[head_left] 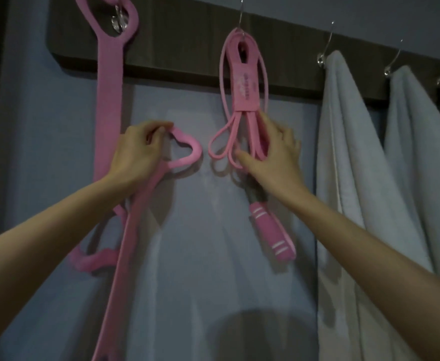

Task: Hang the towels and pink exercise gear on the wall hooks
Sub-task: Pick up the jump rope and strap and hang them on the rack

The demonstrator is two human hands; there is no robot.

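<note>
Everything hangs from the wooden rail (187, 48), so we read the job from there. Under its right end two white towels (344, 157) already drape from their hooks. Under its middle the pink cord bundle (245, 82) hangs from a wire hook (241, 11), with its striped handle (271, 230) dangling lowest. At the rail's left end the pink strap (109, 87) is looped over a clear hook (120, 20) and falls well below the rail.

Our left hand (135, 152) has its fingers curled, pinching the strap's heart-shaped loop (193, 152) below the rail, between the two hooks. Our right hand (273, 157) lies on the bundle's lower loops with fingers spread and fairly straight, pressing rather than grasping.

The step, as we judge it, is getting this free loop up onto the rail. We should keep the pinch on the loop's top edge so the opening stays wide, lift it straight towards a hook, and seat it fully behind the tip before letting go. The right hand does well to steady the bundle, so that the passing strap does not knock it off its hook.
</note>
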